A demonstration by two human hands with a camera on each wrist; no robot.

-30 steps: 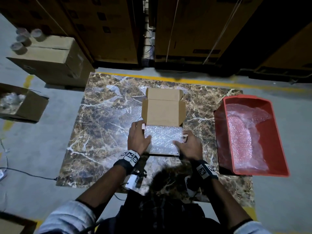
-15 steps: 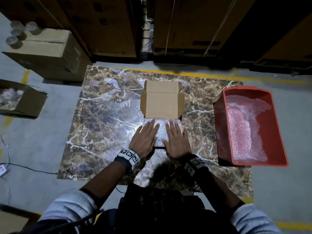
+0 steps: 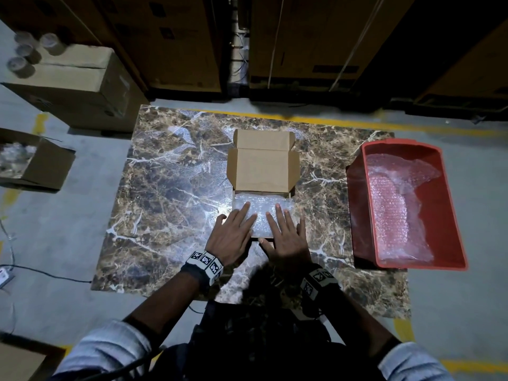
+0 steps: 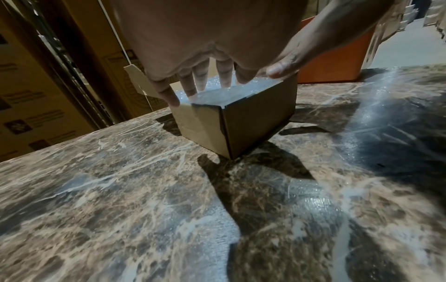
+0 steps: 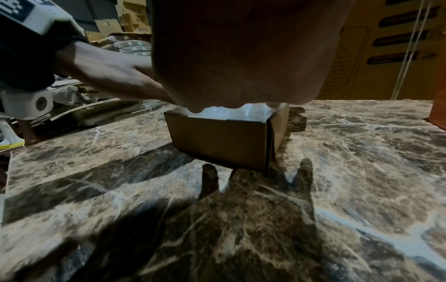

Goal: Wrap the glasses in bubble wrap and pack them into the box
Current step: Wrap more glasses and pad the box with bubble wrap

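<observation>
On a brown marble table, a left hand and right hand lie flat, fingers straight, gripping nothing, apparently pressing clear bubble wrap, any glasses beneath unseen, down into a small brown cardboard box so its raised lid can shut.

No text, brand, number or sign on anything around me can be read. The bands on my wrists carry black-and-white square code markers, without letters. The tall cartons behind the table bear dark printed labels, too dim and blurred for me to make out.
</observation>
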